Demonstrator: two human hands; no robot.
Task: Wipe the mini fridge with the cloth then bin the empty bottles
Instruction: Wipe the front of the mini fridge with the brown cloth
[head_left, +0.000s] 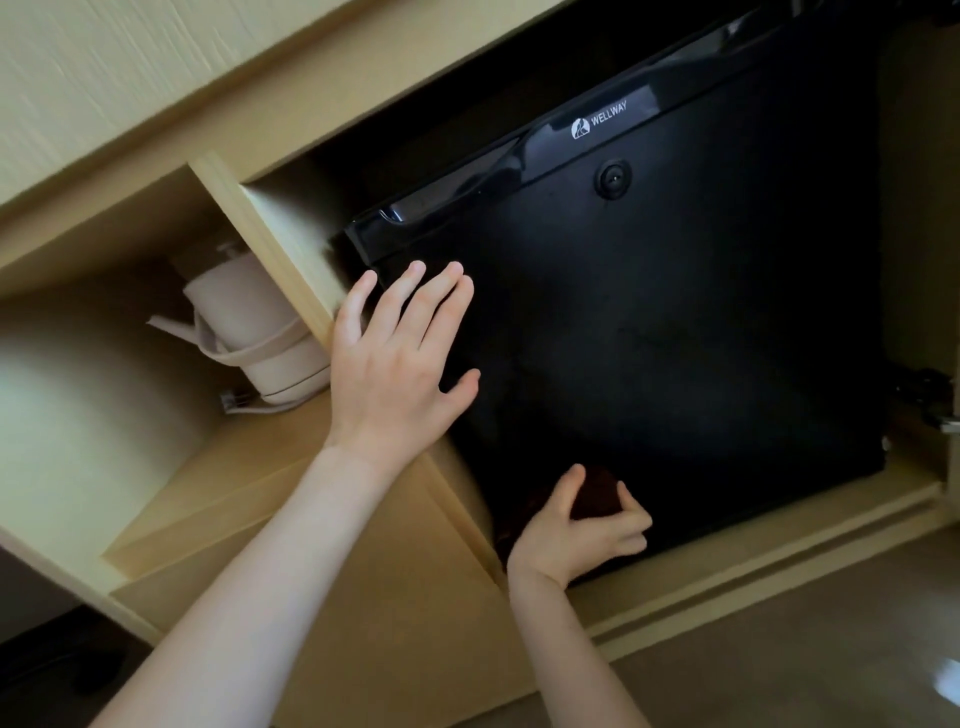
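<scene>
A black mini fridge (675, 312) with a closed door stands inside a light wooden cabinet. My left hand (400, 364) lies flat with straight fingers against the door's upper left part, near the hinge-side edge. My right hand (576, 530) grips a dark brown cloth (597, 493) and presses it against the bottom left corner of the door. The cloth is dark and partly hidden by my fingers. No bottles are in view.
A white electric kettle (254, 332) with its cord sits in the cabinet compartment left of the fridge, behind a wooden divider (270, 244). The cabinet's base ledge (753, 561) runs below the fridge. A metal hinge (935, 410) shows at the right edge. Beige floor lies at bottom right.
</scene>
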